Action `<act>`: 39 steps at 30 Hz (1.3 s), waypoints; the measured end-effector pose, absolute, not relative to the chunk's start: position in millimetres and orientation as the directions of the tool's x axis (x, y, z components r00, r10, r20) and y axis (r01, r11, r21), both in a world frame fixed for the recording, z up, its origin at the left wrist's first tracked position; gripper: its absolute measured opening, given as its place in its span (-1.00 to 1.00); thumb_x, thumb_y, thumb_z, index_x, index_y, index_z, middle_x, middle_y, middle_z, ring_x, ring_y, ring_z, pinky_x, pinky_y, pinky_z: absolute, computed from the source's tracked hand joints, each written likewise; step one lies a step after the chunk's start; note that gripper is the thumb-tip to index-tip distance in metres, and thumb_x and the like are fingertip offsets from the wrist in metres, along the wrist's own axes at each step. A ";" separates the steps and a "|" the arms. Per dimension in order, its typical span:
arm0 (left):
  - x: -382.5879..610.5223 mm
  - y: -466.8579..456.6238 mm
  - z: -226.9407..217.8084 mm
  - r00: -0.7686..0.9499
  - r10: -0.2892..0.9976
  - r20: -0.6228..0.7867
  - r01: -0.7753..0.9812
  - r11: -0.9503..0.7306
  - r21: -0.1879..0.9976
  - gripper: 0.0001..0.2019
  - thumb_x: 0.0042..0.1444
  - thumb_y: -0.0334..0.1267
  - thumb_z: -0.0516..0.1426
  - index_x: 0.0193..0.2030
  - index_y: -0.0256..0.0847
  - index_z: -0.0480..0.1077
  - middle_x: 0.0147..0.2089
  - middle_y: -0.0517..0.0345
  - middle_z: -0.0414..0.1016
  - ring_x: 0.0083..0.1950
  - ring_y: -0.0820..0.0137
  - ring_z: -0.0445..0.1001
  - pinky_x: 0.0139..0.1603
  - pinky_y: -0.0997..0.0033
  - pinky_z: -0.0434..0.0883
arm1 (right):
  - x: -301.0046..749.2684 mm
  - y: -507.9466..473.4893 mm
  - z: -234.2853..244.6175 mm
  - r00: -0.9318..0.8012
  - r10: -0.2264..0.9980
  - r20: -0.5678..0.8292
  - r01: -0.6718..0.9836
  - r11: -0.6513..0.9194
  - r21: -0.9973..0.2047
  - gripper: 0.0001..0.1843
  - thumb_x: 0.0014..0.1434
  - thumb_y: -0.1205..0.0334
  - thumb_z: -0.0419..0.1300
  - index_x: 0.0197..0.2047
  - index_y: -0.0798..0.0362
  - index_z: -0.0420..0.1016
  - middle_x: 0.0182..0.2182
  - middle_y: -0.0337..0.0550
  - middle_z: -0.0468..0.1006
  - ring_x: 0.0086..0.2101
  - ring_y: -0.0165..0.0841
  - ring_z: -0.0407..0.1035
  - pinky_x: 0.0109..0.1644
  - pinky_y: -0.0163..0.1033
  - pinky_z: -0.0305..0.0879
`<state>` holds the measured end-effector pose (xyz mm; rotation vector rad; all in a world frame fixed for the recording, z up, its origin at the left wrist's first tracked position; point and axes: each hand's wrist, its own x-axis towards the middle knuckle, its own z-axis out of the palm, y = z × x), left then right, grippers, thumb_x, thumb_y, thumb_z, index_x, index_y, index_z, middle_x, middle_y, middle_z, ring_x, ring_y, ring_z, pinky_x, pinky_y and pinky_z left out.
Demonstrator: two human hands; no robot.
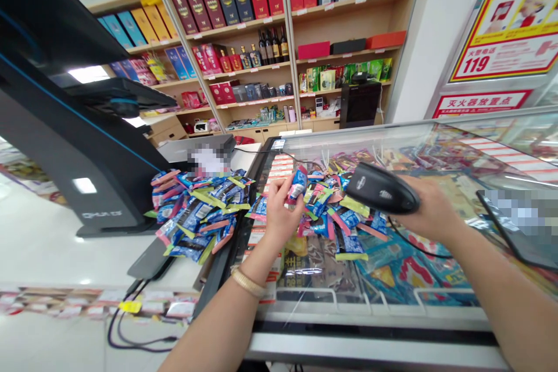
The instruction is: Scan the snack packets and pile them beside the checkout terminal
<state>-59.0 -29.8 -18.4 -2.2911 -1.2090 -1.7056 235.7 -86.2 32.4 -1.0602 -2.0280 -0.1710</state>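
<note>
My left hand (282,209) pinches one small blue-and-pink snack packet (299,182) between thumb and fingers, over the glass top of the freezer. In my right hand (429,206) is a black handheld barcode scanner (382,189), its head pointing left toward that packet. A cable hangs below its handle. Beneath and between my hands lies a loose heap of similar packets (344,226) on the glass. A larger pile of them (196,215) sits to the left on the white counter. What the packets contain cannot be made out.
A dark checkout terminal (108,145) rises at the left, with a flat grey device (150,258) at its foot. On the freezer's glass at right lies a phone-like black slab (518,226). Behind stand shelves (244,26) of boxes and bottles. Wrapped goods show inside the freezer (392,314).
</note>
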 end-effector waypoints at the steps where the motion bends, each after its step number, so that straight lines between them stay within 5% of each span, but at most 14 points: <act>1: -54.8 -29.9 -20.4 0.116 0.559 0.821 0.592 -0.702 0.395 -0.50 0.17 -0.40 0.15 0.28 -0.17 0.36 -0.06 0.03 0.40 -0.01 0.32 0.44 0.05 0.26 0.48 | 242.9 -83.5 31.4 -0.265 0.607 0.749 0.769 0.602 -0.215 -0.77 0.12 0.06 0.25 -0.22 0.02 0.53 -0.38 -0.08 0.63 -0.40 -0.22 0.51 -0.36 -0.22 0.34; 6: -29.4 -33.4 -29.9 0.317 0.611 0.726 0.543 -0.744 0.389 -0.44 0.28 -0.35 0.05 0.42 -0.18 0.17 0.13 -0.15 0.32 0.19 0.21 0.37 0.21 0.09 0.41 | 273.7 -71.3 23.0 -0.089 0.612 0.786 0.903 0.382 -0.195 -0.78 0.07 0.01 0.25 -0.35 -0.01 0.49 -0.46 -0.09 0.58 -0.45 -0.21 0.48 -0.40 -0.21 0.27; 11: -23.3 -41.6 -26.5 0.533 0.672 0.514 0.508 -0.741 0.440 -0.26 0.31 -0.10 0.07 0.54 -0.17 -0.12 0.44 -0.29 0.02 0.47 0.00 0.06 0.44 -0.14 0.15 | 282.7 -62.9 14.5 -0.015 0.642 0.766 0.929 0.292 -0.227 -0.71 0.03 -0.03 0.23 -0.31 0.02 0.52 -0.45 -0.05 0.60 -0.45 -0.15 0.49 -0.41 -0.19 0.24; 20: -33.5 -42.2 -25.5 0.539 0.674 0.505 0.476 -0.739 0.477 -0.22 0.29 0.03 0.09 0.54 -0.10 -0.15 0.48 -0.24 -0.03 0.52 0.01 -0.01 0.46 -0.09 0.11 | 280.8 -59.5 8.9 -0.038 0.699 0.714 0.927 0.291 -0.236 -0.68 0.02 0.02 0.23 -0.24 0.05 0.56 -0.41 -0.02 0.64 -0.38 -0.09 0.54 -0.35 -0.16 0.30; 25: -47.4 -38.4 -12.0 0.316 0.724 0.613 0.674 -0.626 0.392 -0.43 0.31 -0.18 0.01 0.44 -0.21 0.09 0.33 -0.24 0.24 0.38 0.08 0.24 0.36 -0.02 0.25 | 279.6 -63.3 11.6 -0.073 0.693 0.718 0.926 0.315 -0.210 -0.71 0.05 0.02 0.24 -0.21 0.02 0.55 -0.36 0.03 0.66 -0.35 -0.04 0.55 -0.33 -0.14 0.32; 31: -84.4 -36.4 10.2 -0.093 0.920 0.381 0.991 0.047 0.129 -0.46 0.16 -0.20 0.12 0.28 -0.31 0.30 0.13 -0.37 0.41 0.12 -0.09 0.45 0.09 -0.05 0.37 | 274.5 -69.1 17.4 -0.101 0.691 0.716 0.919 0.341 -0.200 -0.83 0.08 0.07 0.24 -0.28 -0.05 0.49 -0.39 0.05 0.65 -0.36 -0.02 0.55 -0.35 -0.12 0.32; 34: -93.4 -37.2 14.0 -0.116 0.963 0.244 0.993 0.121 -0.006 -0.50 0.18 -0.17 0.10 0.25 -0.30 0.31 0.05 -0.36 0.50 0.11 -0.10 0.47 0.09 -0.02 0.34 | 270.5 -70.9 19.7 -0.109 0.693 0.713 0.900 0.373 -0.224 -0.85 0.07 0.09 0.24 -0.30 -0.06 0.47 -0.38 0.05 0.64 -0.36 -0.03 0.54 -0.35 -0.12 0.32; 39: -94.3 -37.6 16.0 -0.083 0.987 0.137 0.993 0.093 -0.069 -0.52 0.17 -0.16 0.12 0.22 -0.28 0.34 0.05 -0.36 0.54 0.15 -0.11 0.46 0.11 -0.01 0.30 | 267.8 -69.8 18.3 -0.139 0.669 0.730 0.896 0.399 -0.195 -0.87 0.10 0.09 0.19 -0.32 -0.06 0.46 -0.40 0.01 0.61 -0.37 -0.09 0.53 -0.34 -0.16 0.32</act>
